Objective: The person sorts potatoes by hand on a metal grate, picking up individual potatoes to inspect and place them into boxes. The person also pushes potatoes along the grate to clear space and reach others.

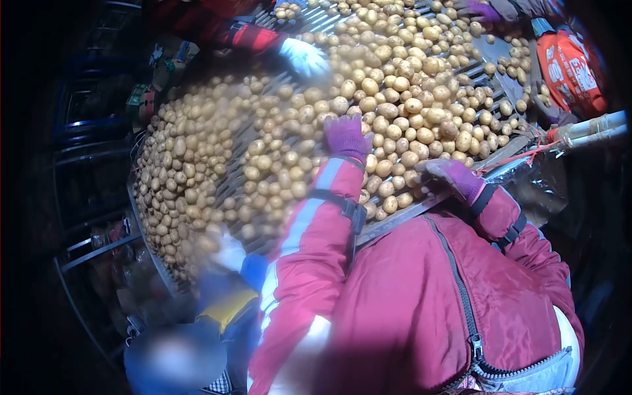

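My left hand [347, 137], in a purple glove, reaches out over a spread of potatoes [411, 105]. Its back faces me and the fingertips bend down among the potatoes, so I cannot see whether they grip one. Nearer my body, at the metal edge [401, 216] of the sorting bed, is my right hand [457, 178], also gloved in purple with dark finger parts. Its fingers are curved but apart, close to the nearest potatoes, and nothing shows between them.
Across the bed, a co-worker's white-gloved hand [305, 58] reaches over the potatoes. Another white glove [228, 252] works at lower left, blurred. A purple-gloved hand [484, 11] is at upper right, near a red printed garment [571, 72]. Pale poles [596, 128] jut from the right.
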The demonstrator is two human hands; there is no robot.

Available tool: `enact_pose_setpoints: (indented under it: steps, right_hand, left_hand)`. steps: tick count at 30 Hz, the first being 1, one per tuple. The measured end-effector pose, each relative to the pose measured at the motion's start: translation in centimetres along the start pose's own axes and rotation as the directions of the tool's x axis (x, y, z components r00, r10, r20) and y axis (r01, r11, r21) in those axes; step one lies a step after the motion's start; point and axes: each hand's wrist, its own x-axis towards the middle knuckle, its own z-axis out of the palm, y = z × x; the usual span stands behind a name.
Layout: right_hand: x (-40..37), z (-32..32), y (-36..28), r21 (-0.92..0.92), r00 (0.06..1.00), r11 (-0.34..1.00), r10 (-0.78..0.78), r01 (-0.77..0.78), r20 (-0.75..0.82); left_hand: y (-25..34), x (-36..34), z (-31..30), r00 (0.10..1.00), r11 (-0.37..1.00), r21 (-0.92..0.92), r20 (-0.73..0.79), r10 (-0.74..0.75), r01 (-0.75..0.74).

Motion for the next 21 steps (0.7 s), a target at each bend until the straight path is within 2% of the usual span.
enact_pose_setpoints:
  steps: [2, 4, 5, 7, 8, 9, 10, 11, 12, 14, 15, 16, 18, 19, 20, 21]
  right_hand:
    - [0.2, -0.3, 0.4, -0.032, 1.000, 0.999, 0.000, 0.000, 0.013]
    - [0.9, -0.5, 0.8, -0.053, 1.000, 0.998, 0.019, -0.017, 0.022]
    - [0.9, -0.5, 1.1, 0.023, 0.999, 0.999, 0.035, -0.035, 0.008]
    - [0.3, 0.6, 0.3, 0.172, 0.997, 0.982, 0.078, -0.075, -0.008]
    - [0.6, 0.4, 0.2, 0.203, 0.995, 0.975, 0.072, -0.084, 0.069]
    - [1.2, 0.0, 0.2, 0.232, 0.987, 0.968, 0.063, -0.097, 0.148]
    - [1.6, 0.1, 0.1, 0.258, 0.972, 0.959, 0.053, -0.113, 0.227]
    - [2.1, 1.2, 0.6, 0.219, 0.991, 0.973, -0.091, 0.067, 0.100]
    - [2.2, 1.1, 0.5, 0.242, 0.974, 0.970, -0.076, 0.022, 0.213]
    - [1.8, 0.6, 0.0, 0.275, 0.904, 0.958, -0.049, -0.077, 0.425]
    - [1.6, 1.1, -0.1, 0.206, 0.944, 0.973, 0.028, -0.101, 0.328]
    - [1.7, 1.4, 0.0, 0.121, 0.951, 0.992, -0.008, -0.031, 0.309]
    - [1.6, 1.7, 0.2, -0.051, 0.957, 0.992, -0.100, 0.118, 0.271]
    - [1.0, 1.9, -0.2, 0.116, 0.972, 0.993, -0.060, 0.034, 0.226]
    - [0.6, 1.4, -0.3, 0.112, 0.973, 0.992, -0.081, 0.058, 0.214]
    - [0.1, 0.7, -0.2, 0.111, 0.975, 0.991, -0.101, 0.080, 0.199]
  left_hand:
    - [0.0, -0.4, -0.2, 1.000, 1.000, -0.011, 0.025, -0.014, 0.015]
    - [0.5, -1.6, -0.3, 0.992, 0.964, -0.260, -0.095, -0.084, 0.057]
    - [0.9, -2.5, -0.2, 0.981, 0.923, -0.379, -0.145, -0.129, 0.066]
    - [3.1, -4.0, -2.3, 0.972, 0.812, -0.583, -0.196, -0.126, -0.012]
    - [4.9, -4.9, -4.0, 0.989, 0.679, -0.733, -0.073, -0.128, 0.034]
    - [5.9, -5.9, -3.6, 0.998, 0.684, -0.729, -0.052, -0.019, -0.025]
    - [7.3, -6.9, -4.1, 0.997, 0.577, -0.813, -0.055, 0.059, -0.079]
    - [8.1, -8.0, -3.6, 0.986, 0.532, -0.833, -0.091, 0.142, -0.154]
    - [8.5, -8.8, -4.9, 0.984, 0.559, -0.819, -0.033, 0.176, -0.127]
    - [7.2, -8.8, -5.3, 0.997, 0.481, -0.874, -0.044, 0.064, -0.069]
    - [5.6, -8.3, -4.8, 0.999, 0.493, -0.869, -0.049, -0.010, -0.038]
    - [3.3, -7.9, -4.0, 0.995, 0.504, -0.864, -0.059, -0.080, -0.011]
    - [-2.1, -8.1, -3.2, 0.931, 0.661, -0.746, -0.292, -0.218, -0.079]
    - [-5.6, -8.5, -2.5, 0.913, 0.786, -0.617, -0.298, -0.278, 0.038]
    - [-7.8, -9.5, -4.4, 0.866, 0.723, -0.657, -0.215, -0.451, 0.213]
    - [-10.9, -10.6, -4.8, 0.844, 0.773, -0.565, -0.230, -0.484, 0.289]
